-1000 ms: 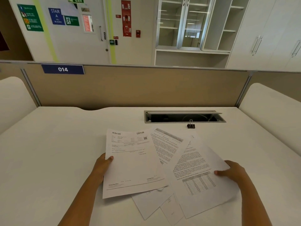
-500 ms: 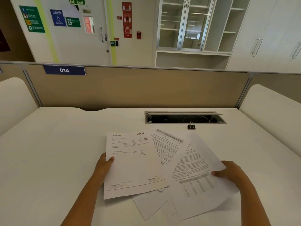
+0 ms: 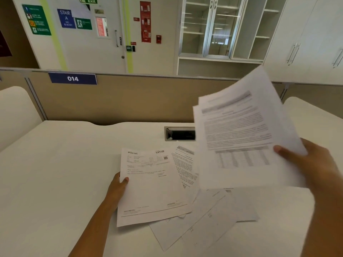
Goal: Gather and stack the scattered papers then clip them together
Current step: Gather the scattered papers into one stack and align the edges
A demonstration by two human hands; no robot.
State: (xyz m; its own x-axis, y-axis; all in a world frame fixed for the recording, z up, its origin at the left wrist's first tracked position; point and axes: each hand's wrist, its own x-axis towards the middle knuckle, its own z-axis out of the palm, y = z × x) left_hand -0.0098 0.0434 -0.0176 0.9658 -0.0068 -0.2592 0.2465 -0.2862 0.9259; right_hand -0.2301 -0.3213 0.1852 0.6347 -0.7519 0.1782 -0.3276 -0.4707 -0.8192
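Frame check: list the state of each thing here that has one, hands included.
Right hand: gripping the lifted sheets.
Lifted sheets: raised off the desk, tilted, motion-blurred.
Left hand: holding the letterhead sheet's left edge.
Letterhead sheet: on the pile, face up.
Loose sheets: on the desk, fanned, unstacked.
Cable hatch: open.
Cabinet doors: shut.

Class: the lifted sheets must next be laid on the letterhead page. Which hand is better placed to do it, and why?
The right hand: it already pinches the lifted sheets above the desk. The left hand is busy holding the letterhead page at its edge.
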